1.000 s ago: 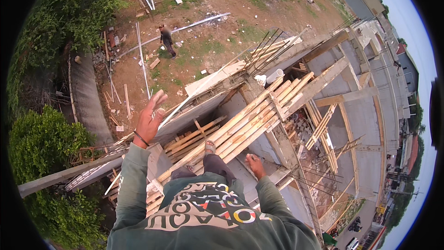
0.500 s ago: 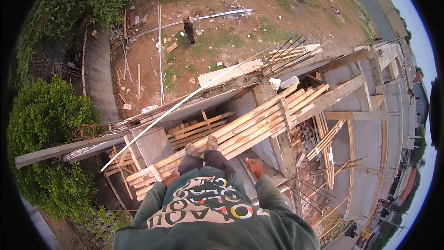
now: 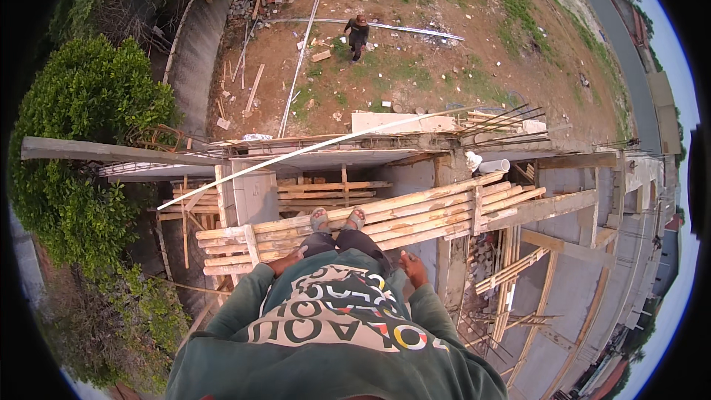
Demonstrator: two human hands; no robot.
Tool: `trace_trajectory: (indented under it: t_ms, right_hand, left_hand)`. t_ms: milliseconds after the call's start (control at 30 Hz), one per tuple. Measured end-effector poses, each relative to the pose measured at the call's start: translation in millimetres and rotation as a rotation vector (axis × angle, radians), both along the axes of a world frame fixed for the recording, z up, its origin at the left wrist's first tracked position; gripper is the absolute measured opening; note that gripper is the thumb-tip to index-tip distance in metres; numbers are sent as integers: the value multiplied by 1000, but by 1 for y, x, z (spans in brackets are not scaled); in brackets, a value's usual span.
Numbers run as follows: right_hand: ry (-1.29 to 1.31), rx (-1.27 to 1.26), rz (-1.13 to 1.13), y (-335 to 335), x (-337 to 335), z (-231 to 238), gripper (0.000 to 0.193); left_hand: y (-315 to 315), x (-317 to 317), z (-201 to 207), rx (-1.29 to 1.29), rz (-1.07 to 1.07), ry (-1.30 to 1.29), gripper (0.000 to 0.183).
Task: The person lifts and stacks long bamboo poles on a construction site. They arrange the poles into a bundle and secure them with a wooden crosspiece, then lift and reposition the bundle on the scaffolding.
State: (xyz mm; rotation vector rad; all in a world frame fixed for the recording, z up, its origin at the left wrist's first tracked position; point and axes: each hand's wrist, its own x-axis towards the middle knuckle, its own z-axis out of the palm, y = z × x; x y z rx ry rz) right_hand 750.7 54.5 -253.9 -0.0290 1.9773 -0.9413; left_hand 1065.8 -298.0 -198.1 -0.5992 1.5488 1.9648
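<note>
My left hand (image 3: pixel 287 261) hangs beside my thigh with nothing in it, fingers loosely stretched toward my leg. On the other side, my right hand (image 3: pixel 415 270) hangs empty, its fingers slightly bent and apart. Both feet, in sandals, stand on a walkway of long wooden poles (image 3: pixel 415 216) laid side by side. Short crosspieces (image 3: pixel 252 243) lie across the poles near either end. A long pale strip (image 3: pixel 296 157) slants past in front of my feet, touched by neither hand.
Deep gaps with timber framing (image 3: pixel 326 194) lie beside the walkway. Concrete beams (image 3: pixel 548 211) and grey walls extend right, with bundled poles (image 3: pixel 507 281) lower down. Rebar ends (image 3: pixel 511 122) stick out ahead. Another person (image 3: pixel 358 37) is on the ground below. A leafy tree (image 3: pixel 96 104) stands left.
My view has turned, so the walkway now lies more level across it. Both hands remain low at my sides. The person below appears farther right and has changed pose.
</note>
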Motion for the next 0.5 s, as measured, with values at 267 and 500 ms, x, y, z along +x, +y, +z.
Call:
trace_trajectory:
  t_ms: [267,500]
  right_hand:
    - [42,-94,292,-24,2,32,44]
    - [-122,49,256,-78,-20,40,51]
  left_hand:
    - [14,39,-8,87,301,-61,79]
    - [42,90,-10,-79,430,-114,63]
